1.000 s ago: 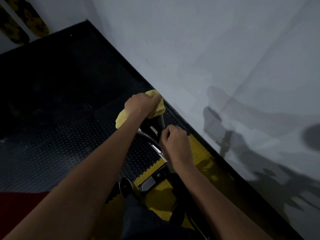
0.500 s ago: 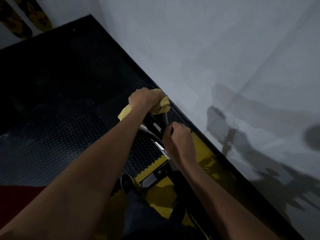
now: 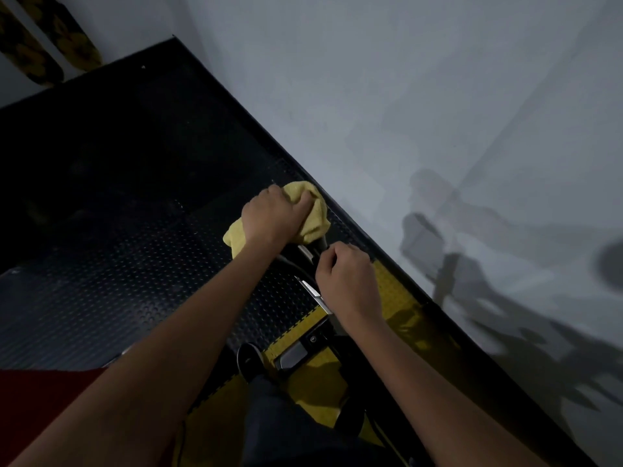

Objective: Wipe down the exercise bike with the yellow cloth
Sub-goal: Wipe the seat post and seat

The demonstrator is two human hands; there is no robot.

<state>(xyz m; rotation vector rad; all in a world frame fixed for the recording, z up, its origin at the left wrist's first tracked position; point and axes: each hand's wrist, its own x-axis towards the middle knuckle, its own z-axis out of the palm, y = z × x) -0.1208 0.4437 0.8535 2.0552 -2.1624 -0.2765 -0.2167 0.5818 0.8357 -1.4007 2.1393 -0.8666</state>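
My left hand (image 3: 271,215) grips the bunched yellow cloth (image 3: 313,214) and presses it over the far end of the exercise bike's black handlebar. One corner of the cloth hangs down under my wrist. My right hand (image 3: 347,281) is curled around the bike's dark frame just behind the cloth, beside a shiny metal bracket (image 3: 312,288). Lower down I see more of the exercise bike (image 3: 296,355), with a black knob and a silver part. Most of the bike is hidden under my arms.
The floor is black studded matting (image 3: 101,281) with yellow tiles (image 3: 391,288) under the bike and a red patch (image 3: 30,396) at lower left. A grey wall (image 3: 421,112) runs close along the right. Patterned boards (image 3: 40,45) lean at top left.
The left hand and cloth have stayed on the handlebar end, shifting only slightly on it. The right hand keeps its hold on the frame. The view has moved a little.
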